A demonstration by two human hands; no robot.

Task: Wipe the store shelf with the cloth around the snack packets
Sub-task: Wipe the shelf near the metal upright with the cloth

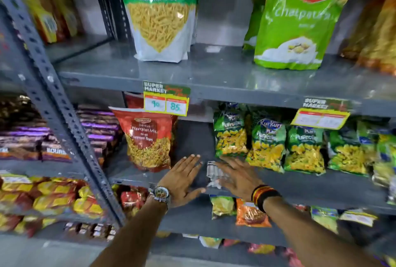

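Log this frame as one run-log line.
left hand: flat, empty | right hand: pressing crumpled grey-white cloth | grey metal shelf: mid-wipe

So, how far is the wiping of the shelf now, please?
Done: cannot tell; no wiped patch stands out. In hand: the right hand presses the cloth flat on the middle shelf, in the gap between the red Navratan Mix packet and the green Kurkure packets; the left hand lies flat and open beside it. Left: probably the shelf under and beside the packets, none moved aside.
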